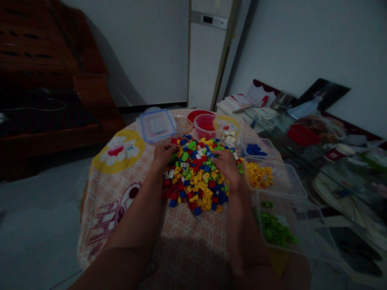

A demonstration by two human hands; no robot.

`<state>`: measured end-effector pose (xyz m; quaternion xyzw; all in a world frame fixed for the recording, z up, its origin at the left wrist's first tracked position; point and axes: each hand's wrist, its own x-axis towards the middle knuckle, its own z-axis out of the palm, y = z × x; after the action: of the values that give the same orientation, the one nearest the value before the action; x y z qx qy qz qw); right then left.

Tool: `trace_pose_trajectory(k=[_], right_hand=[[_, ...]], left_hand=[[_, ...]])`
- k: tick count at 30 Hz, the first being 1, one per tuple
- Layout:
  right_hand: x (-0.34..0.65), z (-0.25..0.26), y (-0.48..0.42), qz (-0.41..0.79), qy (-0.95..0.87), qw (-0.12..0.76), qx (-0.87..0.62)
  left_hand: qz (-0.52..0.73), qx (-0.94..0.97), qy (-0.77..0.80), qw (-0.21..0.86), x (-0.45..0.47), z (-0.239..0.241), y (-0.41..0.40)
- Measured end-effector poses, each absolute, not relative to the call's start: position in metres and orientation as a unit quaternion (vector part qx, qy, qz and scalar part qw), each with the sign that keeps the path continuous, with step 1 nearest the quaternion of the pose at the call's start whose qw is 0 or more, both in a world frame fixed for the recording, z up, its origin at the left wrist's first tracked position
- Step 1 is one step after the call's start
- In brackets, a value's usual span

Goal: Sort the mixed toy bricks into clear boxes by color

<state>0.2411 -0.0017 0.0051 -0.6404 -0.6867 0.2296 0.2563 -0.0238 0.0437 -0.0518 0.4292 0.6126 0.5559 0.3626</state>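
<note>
A heap of mixed plastic building bricks [196, 173] in red, yellow, blue, green and white lies on the round table. My left hand [163, 156] is at the heap's upper left edge, its fingers bent loosely over bricks, green ones among them. Over on the right side, my right hand [226, 163] reaches across the heap with its fingers apart, the tips touching or just above the bricks. I see nothing held in either hand, though the undersides of the fingers are hidden.
Right of the heap, clear tubs hold green bricks [276, 229], yellow bricks [259, 175] and blue bricks [255, 150]. White bricks [229, 137] lie behind, near a pinkish round tub [205, 124]. A blue-rimmed lid [157, 125] lies at the back left. A cluttered glass table [272, 131] adjoins.
</note>
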Motion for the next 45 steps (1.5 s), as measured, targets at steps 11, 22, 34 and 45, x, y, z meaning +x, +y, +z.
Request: trace_pose_trajectory(k=[11,22,34,45], right_hand=[[0.237,0.012,-0.005,0.198,-0.696,0.233,-0.649],[0.253,-0.004,0.007,0.319,-0.43,0.599,-0.596],[0.28,0.001,0.011,0.253,-0.312,0.707,-0.582],[0.261,0.011,-0.005,0.363,-0.494,0.466,-0.638]], left_hand=[[0.557,0.424,0.614,0.363,-0.023,-0.05,0.041],[0.552,0.429,0.616,0.363,-0.025,-0.055,0.046],[0.558,0.429,0.611,0.362,-0.026,-0.056,0.047],[0.562,0.428,0.611,0.357,-0.024,-0.054,0.043]])
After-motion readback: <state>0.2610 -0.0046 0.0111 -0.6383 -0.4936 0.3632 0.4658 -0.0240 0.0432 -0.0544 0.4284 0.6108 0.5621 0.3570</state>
